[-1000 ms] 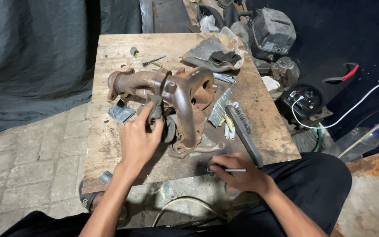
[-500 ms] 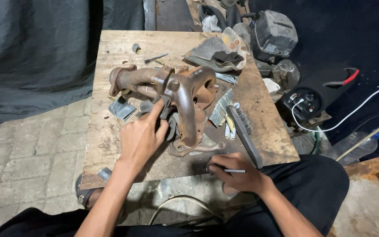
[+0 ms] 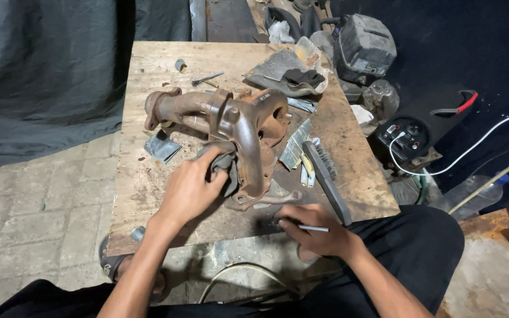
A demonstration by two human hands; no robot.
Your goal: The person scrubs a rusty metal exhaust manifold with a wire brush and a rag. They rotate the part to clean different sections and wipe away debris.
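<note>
A rusty cast exhaust manifold [image 3: 231, 126] lies in the middle of a worn wooden board [image 3: 142, 194]. My left hand [image 3: 191, 189] presses a dark grey rag [image 3: 224, 165] against the manifold's near pipe. At the board's near edge my right hand [image 3: 313, 231] is closed around a thin metal rod [image 3: 312, 228], whose tip points right. The right hand rests just below the manifold's lower flange.
A wire brush [image 3: 325, 176] and a striped strip lie right of the manifold. A small metal plate [image 3: 161, 146] sits at its left. Rags and scrap [image 3: 287, 73] are at the board's far edge. Motor parts [image 3: 363, 47], a gauge [image 3: 405, 138] and a white cable [image 3: 478, 141] crowd the floor at right.
My left hand with the rag has shifted slightly down along the manifold pipe. The right hand stays at the board's near edge holding the rod.
</note>
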